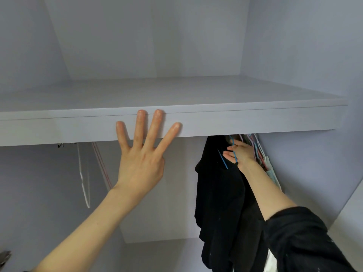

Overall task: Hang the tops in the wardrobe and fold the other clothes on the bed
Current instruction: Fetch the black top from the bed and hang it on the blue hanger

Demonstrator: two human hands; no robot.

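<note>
Left hand [140, 160]: four fingers [155, 122] straight and spread, tips pressed flat against the front edge of the pale grey wardrobe shelf [255, 122] (thumb hidden). Right hand [240, 153]: fingers curled around the neck of a thin blue wire hanger [233, 149] just under the shelf. A black fabric top [218, 203] hangs from that hanger, draping down right of centre. Beside it, against the right wall, a bunch of pastel hangers [257, 150]. Left section: one white hanger [83, 179] and one pink hanger [102, 165], both bare.
</note>
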